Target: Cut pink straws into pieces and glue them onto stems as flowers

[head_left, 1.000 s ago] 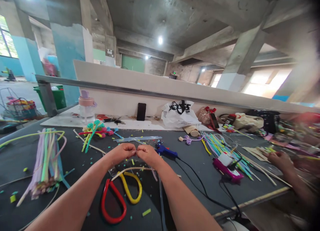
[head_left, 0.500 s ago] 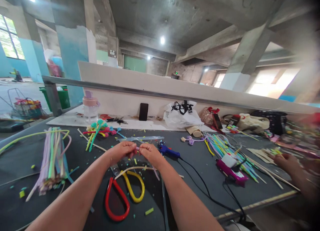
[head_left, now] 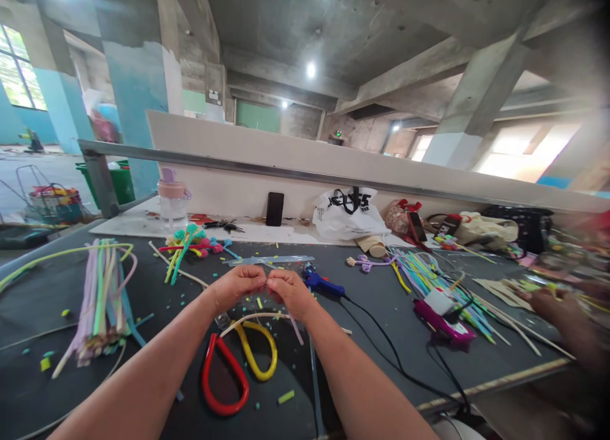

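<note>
My left hand (head_left: pixel 239 284) and my right hand (head_left: pixel 288 291) meet over the middle of the table, fingers pinched together fingertip to fingertip. A lilac pipe cleaner (head_left: pixel 296 330) trails down from below my right hand; the part between the fingers is mostly hidden. Under my hands lie scissors with one red handle (head_left: pixel 225 408) and one yellow handle (head_left: pixel 267 375), their blades partly covered. A cream pipe cleaner (head_left: pixel 260 315) curves across just above the handles. Right of my right hand rests a blue glue gun (head_left: pixel 326 287) with a black cord.
At left lies a bundle of pastel pipe cleaners (head_left: pixel 102 300); more pipe cleaners (head_left: pixel 424 271) spread at right by a magenta box (head_left: pixel 443 322). Behind stand a bottle (head_left: pixel 172 201), a phone (head_left: pixel 275 209) and a white bag (head_left: pixel 350 217). Another person's hand (head_left: pixel 548 306) works at far right.
My fingertips have drawn closer together, and the lilac bit that showed between them is now mostly covered. The camera view has shifted slightly.
</note>
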The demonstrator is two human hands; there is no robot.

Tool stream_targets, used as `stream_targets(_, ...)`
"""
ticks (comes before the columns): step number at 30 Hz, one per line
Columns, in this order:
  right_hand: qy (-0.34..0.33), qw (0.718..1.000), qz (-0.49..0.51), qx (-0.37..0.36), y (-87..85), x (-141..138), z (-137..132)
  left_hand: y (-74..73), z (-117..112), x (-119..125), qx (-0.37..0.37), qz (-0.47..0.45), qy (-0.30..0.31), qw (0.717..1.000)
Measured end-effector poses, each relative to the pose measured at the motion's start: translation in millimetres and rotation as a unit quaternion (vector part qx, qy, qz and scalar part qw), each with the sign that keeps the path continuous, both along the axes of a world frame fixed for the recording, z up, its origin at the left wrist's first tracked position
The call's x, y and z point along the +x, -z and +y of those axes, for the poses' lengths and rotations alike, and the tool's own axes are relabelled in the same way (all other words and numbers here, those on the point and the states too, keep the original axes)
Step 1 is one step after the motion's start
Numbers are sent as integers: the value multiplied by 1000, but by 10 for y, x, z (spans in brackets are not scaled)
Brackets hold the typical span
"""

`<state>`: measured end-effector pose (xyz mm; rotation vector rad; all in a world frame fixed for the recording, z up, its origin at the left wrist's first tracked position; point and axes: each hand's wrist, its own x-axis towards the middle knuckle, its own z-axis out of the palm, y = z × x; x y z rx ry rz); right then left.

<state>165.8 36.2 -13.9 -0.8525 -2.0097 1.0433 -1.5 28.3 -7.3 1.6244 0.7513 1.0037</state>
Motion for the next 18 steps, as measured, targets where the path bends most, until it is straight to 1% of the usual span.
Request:
stream_targets(3,10,1000,2,-2,28,-15,29,4,21,-3,9,6,-14,1000)
stream_targets(9,32,998,-29,36,8,-31,73,13,58,-39,11,44,-52,998)
stream_targets(12,35,997,-43,54,26,-38,80,30,66,-36,10,53,-68,996)
stream_targets(15,37,995,-57,70,50,-55,73,42,77,-32,4,58,-68,996)
stream_targets(18,35,994,-64,82,54,-75,47,50,84,-39,-8,59,-53,997)
